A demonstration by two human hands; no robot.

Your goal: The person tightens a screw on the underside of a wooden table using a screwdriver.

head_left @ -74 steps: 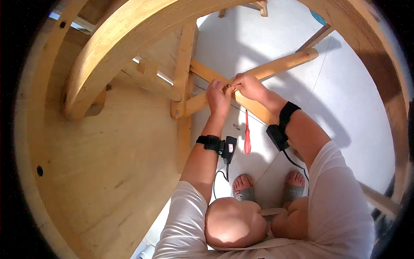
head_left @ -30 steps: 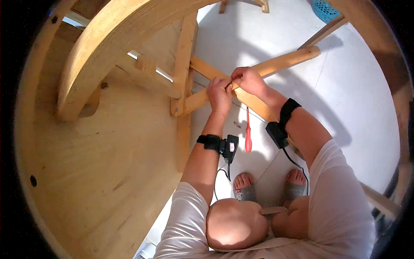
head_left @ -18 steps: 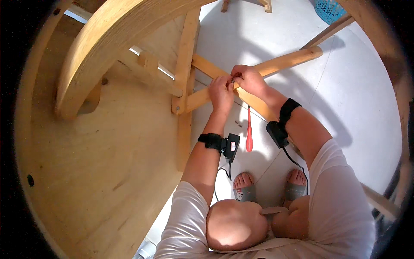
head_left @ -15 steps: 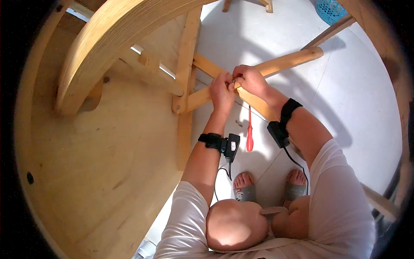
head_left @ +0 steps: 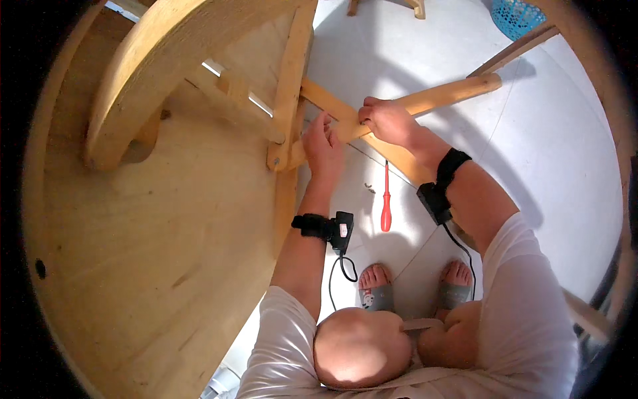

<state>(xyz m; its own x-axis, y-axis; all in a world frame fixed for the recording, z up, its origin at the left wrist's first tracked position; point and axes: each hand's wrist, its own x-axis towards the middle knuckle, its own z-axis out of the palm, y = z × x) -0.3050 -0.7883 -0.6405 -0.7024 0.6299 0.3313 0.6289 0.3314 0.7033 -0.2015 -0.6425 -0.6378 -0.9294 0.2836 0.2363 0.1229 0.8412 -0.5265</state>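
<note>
A large pale wooden piece of furniture (head_left: 166, 219) lies tipped over in front of me, its legs and rails pointing toward me. Two wooden crossbars (head_left: 438, 98) meet in an X at its middle. My right hand (head_left: 387, 121) is closed around the upper crossbar just right of the crossing. My left hand (head_left: 323, 145) is raised against the same joint, back toward the camera, with its fingertips on the wood; whether they pinch anything is hidden. Both wrists wear black straps with small devices. A red screwdriver (head_left: 385, 199) lies on the floor below my hands, untouched.
The floor is white tile (head_left: 545, 153). My feet in grey sandals (head_left: 376, 286) stand below the screwdriver. A blue basket (head_left: 516, 16) sits at the far top right, and another wooden piece (head_left: 399, 5) at the top edge. A thick curved wooden rail (head_left: 153, 80) arches at upper left.
Both hands have stayed at the crossbar joint, shifting only slightly. The screwdriver has not moved. The view has tilted a little.
</note>
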